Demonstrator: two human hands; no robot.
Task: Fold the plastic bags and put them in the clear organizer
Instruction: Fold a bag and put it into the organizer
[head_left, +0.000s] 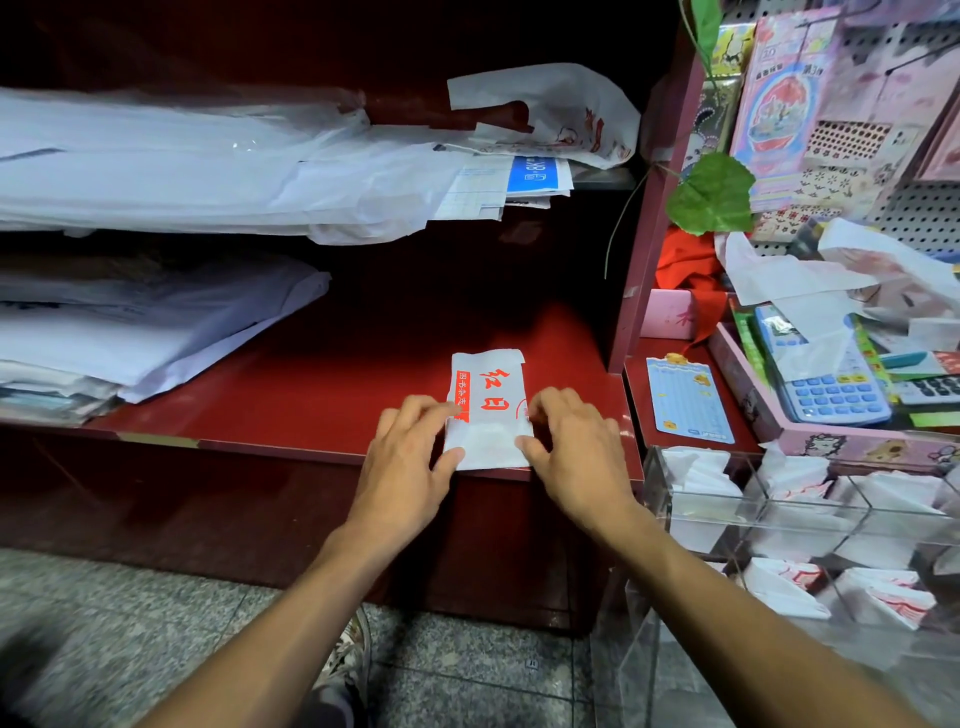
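- The red shelf (322, 384) in front of me is my folding surface; a white plastic bag with red print (485, 410) lies on it as a narrow strip near the front edge, its near end already turned over on itself.
- I judge I am mid-fold: the strip is being folded up from the near end, and more folds remain before it is compact enough to store.
- The clear organizer (810, 525) stands low to my right, just past the shelf's corner, and folded bags (883, 597) already sit in several of its compartments.
- My left hand (410, 457) rests on the strip's left edge, thumb on the folded part and fingers bent over the printed part, pinning it down.
- My right hand (571, 447) does the same on the right edge, thumb on the fold, fingertips curled onto the plastic.
- Next, I think, comes pressing the crease flat and turning the folded end over again without letting the slippery film spring open.
- Big stacks of loose bags (171, 171) fill the shelves to my left, well clear of my work.
- A crumpled bag (566, 111) sits up on the shelf above.
- Nothing blocks the short way to the organizer, though a free compartment must be found.
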